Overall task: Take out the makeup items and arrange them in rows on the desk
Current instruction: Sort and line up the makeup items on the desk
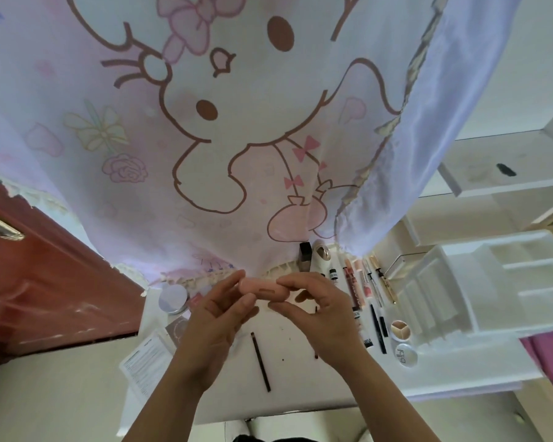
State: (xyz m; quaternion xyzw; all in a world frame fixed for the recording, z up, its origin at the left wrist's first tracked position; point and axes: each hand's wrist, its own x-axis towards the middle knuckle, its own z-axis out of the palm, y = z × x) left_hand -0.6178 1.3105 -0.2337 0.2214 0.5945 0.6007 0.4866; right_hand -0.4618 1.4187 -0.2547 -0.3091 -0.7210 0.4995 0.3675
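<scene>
I hold a small pink makeup case (262,289) above the white desk (300,378) with both hands. My left hand (216,317) pinches its left end and my right hand (320,309) grips its right end from above. Under my hands a dark brown makeup pencil (261,362) lies on the desk. To the right, several tubes, pens and lip glosses (364,282) lie side by side, with a black pen (378,328), a beige compact (401,330) and a round clear-lidded jar (407,355). A white organizer (498,282) stands at the far right.
A cartoon-print curtain (237,122) hangs over the back of the desk. A round silver tin (173,298), a grey-pink packet (179,328) and a printed leaflet (149,362) lie at the left. A red-brown door (45,282) is further left. A black bottle (305,256) stands at the back.
</scene>
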